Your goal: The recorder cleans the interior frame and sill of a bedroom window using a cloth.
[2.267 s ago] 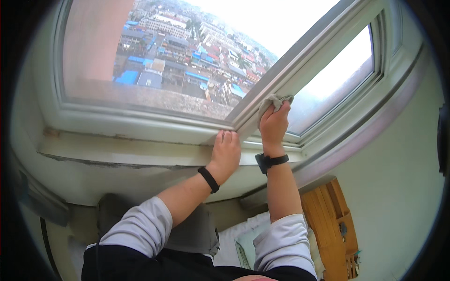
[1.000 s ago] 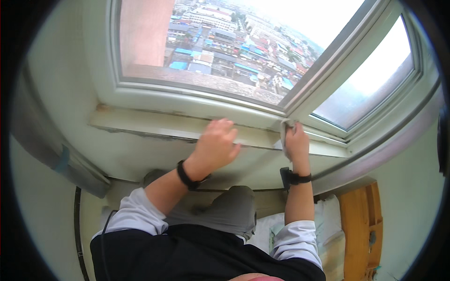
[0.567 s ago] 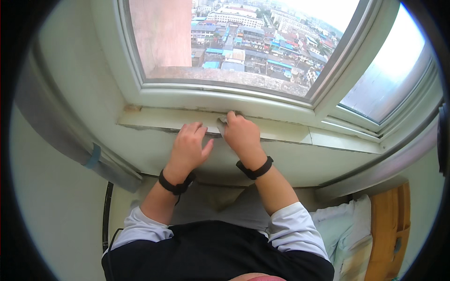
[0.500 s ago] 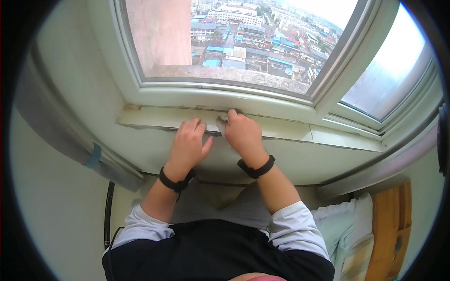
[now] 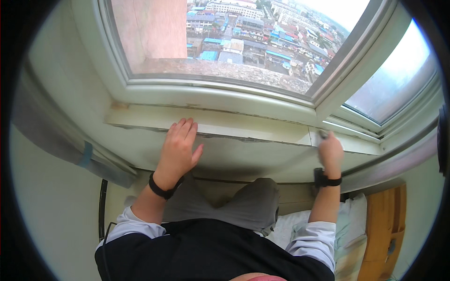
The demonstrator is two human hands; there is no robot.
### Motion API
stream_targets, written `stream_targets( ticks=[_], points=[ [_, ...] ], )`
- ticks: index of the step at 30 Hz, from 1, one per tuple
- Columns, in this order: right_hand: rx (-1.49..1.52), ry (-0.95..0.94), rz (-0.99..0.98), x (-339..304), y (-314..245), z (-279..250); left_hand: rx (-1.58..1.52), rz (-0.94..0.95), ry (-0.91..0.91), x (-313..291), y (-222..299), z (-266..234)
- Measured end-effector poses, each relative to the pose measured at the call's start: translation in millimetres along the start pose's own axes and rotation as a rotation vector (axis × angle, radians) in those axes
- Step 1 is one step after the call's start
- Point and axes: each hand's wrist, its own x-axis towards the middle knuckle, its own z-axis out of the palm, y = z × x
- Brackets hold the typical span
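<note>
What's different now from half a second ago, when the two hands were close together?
The right hand moved right along the windowsill, away from the left hand. It seems to hold the same greyish cloth, though that is blurred. The left hand stayed near the same part of the windowsill.

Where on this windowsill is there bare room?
The windowsill is bare between the left hand and right hand, and from left hand to stained left corner. Crowded: near the seam, where the right hand holds a blurred cloth.

The bed [image 5: 285, 227] and wooden headboard [image 5: 378, 229] show a bedroom
</note>
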Motion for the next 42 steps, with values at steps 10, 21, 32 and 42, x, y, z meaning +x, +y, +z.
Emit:
stream_targets(
  ticks=[10, 21, 32, 42],
  points=[
    [-0.222, 0.084, 0.262, 60.8, 112.1, 21.9, -0.021, 0.005, 0.029, 2.0, 1.8, 5.3],
    [-0.046, 0.542, -0.691, -32.2, -72.0, 37.1, -0.004, 0.015, 0.004, 5.4, 4.3, -2.2],
    [0.322, 0.0, -0.837, -121.8, -298.4, 18.9, -0.055, 0.064, 0.003, 0.4, -5.9, 0.8],
    [0.019, -0.053, -0.417, -66.7, -154.8, 2.5, -0.042, 0.03, 0.061, 0.1, -10.1, 10.6]
  ],
)
